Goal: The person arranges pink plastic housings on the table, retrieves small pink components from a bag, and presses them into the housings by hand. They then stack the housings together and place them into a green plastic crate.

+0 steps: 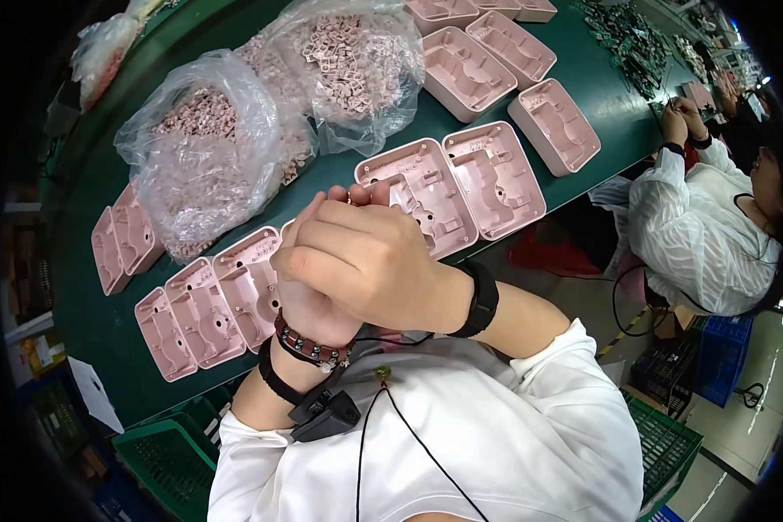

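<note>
My two hands are together in front of my chest, above the near edge of the green table. My left hand (311,315) lies underneath, palm up, with its fingertips curled up beyond the right hand. Across its palm rests my right hand (376,257), fingers bent and closed. Whatever lies between them, if anything, is hidden. Just beyond and right of the hands are two open pink plastic housings (498,178), side by side. A row of similar pink housings (202,309) runs left of my hands, partly covered by them.
Clear plastic bags (209,165) full of small pink parts stand on the green table (322,178). More pink housings (468,74) sit at the far right. Dark green parts (626,43) are heaped beyond. A co-worker (700,217) sits at right. Green crates (170,452) stand below the table.
</note>
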Motion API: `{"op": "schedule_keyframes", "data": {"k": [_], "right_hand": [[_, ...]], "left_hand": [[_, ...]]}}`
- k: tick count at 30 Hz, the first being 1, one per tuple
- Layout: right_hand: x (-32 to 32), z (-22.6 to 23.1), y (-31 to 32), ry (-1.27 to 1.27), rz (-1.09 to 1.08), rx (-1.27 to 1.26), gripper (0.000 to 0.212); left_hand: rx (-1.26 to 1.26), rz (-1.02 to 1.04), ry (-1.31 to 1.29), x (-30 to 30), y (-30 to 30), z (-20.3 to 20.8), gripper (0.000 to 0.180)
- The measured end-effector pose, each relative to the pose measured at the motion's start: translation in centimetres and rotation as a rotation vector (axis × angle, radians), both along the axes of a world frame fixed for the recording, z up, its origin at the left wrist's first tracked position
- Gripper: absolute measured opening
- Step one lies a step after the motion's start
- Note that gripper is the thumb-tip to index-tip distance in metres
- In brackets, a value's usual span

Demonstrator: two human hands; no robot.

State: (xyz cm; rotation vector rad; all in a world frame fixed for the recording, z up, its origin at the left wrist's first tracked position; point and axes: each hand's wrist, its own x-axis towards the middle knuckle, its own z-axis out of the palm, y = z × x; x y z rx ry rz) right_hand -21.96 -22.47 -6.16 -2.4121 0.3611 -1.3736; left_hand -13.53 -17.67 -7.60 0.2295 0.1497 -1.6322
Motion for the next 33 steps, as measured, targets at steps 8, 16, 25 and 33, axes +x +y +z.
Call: {"op": "schedule_keyframes", "data": {"k": [8, 16, 25, 33], "right_hand": [[-0.4, 1.1, 0.3, -0.154, 0.078, 0.039, 0.026], [-11.3, 3.9, -4.3, 0.073, -0.631, 0.568, 0.017], [-16.8, -5.2, -6.0, 0.263, -0.678, 0.822, 0.022], [-14.8, -4.8, -5.2, 0.396, -0.625, 0.875, 0.018]], "left_hand": [[0.08, -0.125, 0.066, 0.3, -0.9, 0.4, 0.025], [-0.091, -0.218, -0.016, 5.8, 0.6, 2.1, 0.031], [-0.117, -0.331, -1.242, 7.3, 4.7, 2.4, 0.026], [0.016, -0.409, -1.734, 4.2, 4.0, 1.6, 0.01]]}}
